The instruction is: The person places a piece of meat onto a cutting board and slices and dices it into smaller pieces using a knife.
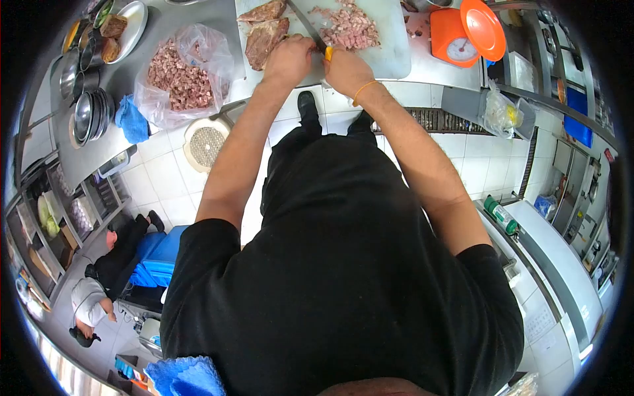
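My right hand (349,71) grips the yellow handle of a kitchen knife (308,24), whose blade slants up and left over the white cutting board (396,53). Beside the blade, my left hand (288,61) is closed, its curled fingers at the right edge of a browned slab of meat (265,43); the fingertips are partly hidden. Another browned meat piece (264,11) lies just beyond that slab. Chopped meat (351,28) is heaped on the board to the right of the knife.
A clear plastic bag (221,49) of diced meat stands left of the board, near a blue cloth (132,120) and stacked metal bowls (92,115). An orange scale (456,46) is at the right. Behind me at left is another person (92,297). A round stool (207,145) stands below the counter.
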Available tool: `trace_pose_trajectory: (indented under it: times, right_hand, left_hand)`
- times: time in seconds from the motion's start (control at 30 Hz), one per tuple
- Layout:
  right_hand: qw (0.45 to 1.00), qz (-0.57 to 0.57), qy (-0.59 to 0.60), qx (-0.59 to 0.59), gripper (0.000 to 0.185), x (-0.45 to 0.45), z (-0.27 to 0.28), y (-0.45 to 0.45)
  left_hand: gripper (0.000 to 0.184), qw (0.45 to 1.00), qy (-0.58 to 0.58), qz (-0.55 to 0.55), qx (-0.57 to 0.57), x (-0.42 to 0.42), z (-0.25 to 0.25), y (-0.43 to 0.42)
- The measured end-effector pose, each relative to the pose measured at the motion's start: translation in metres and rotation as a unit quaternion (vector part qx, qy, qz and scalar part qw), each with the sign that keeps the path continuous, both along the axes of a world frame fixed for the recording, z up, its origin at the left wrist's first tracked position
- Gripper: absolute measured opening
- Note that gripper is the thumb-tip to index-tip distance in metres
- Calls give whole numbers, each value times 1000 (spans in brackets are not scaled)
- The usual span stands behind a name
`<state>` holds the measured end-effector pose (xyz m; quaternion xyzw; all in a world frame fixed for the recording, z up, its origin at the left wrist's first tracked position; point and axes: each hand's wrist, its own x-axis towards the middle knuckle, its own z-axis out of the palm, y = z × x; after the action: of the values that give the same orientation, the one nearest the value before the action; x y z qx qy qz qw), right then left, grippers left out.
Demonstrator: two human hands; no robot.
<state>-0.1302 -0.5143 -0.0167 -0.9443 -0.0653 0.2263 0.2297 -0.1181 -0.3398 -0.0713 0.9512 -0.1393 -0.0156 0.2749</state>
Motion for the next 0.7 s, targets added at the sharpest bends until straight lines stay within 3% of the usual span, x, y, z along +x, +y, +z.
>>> trace_pose_trajectory:
  times: [0.17, 0.37, 0.57, 0.7]
  right_hand:
    - [1000, 7, 1, -7, 37, -3, 17, -2]
    - [999, -30, -15, 8, 40, -3, -25, 9]
    - [999, 33, 5, 19, 40, 6, 18, 2]
    - [1000, -19, 5, 5, 39, -6, 4, 11]
  left_hand:
    - [25, 1000, 16, 19, -8, -7, 7, 0]
    - [26, 1000, 6, 2, -2, -6, 2, 2]
    - [27, 1000, 11, 4, -10, -9, 7, 5]
    - [27, 1000, 7, 9, -12, -9, 7, 6]
